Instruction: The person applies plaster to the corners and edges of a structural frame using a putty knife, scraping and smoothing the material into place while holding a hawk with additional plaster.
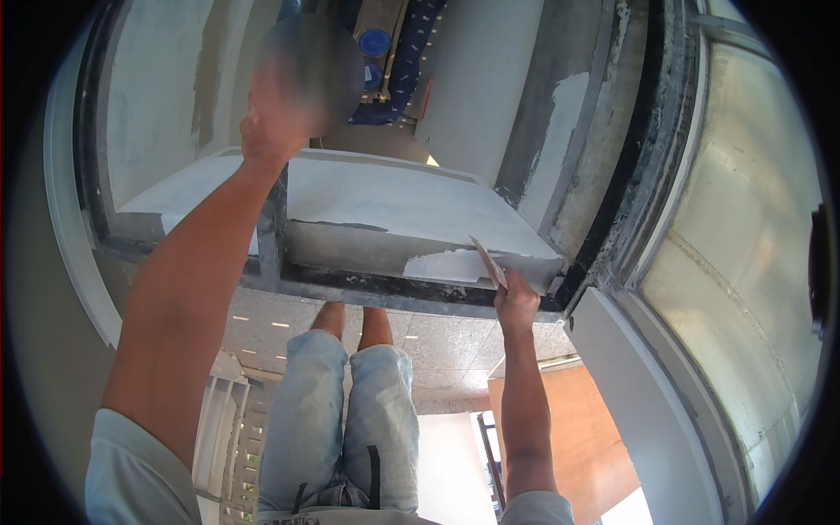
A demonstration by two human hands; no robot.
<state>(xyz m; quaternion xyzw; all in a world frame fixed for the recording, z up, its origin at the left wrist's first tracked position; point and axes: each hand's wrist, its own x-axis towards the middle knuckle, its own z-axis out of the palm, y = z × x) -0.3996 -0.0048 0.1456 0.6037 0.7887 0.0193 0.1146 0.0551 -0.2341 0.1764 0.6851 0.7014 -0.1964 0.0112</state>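
My right hand (518, 302) is closed around a putty knife (490, 264), its thin flat blade tilted up and to the left. The blade is at the front edge of a ledge (420, 197) coated in white filler. Beside the blade, a fresh-looking white patch (442, 265) covers part of the ledge's grey front face. My left hand (271, 122) is raised at the upper left, above an upright dark metal post (273, 223). A blurred round area hides its fingers, so what it touches cannot be made out.
A black metal frame (612, 210) borders the opening. Beyond the ledge are blue round lids (374, 42) and a dark blue patterned cloth (407, 79). Frosted panes (735, 227) stand at right. Below lie grey floor tiles (442, 350), a brown panel (560, 437) and a pale slatted crate-like object (229, 437).
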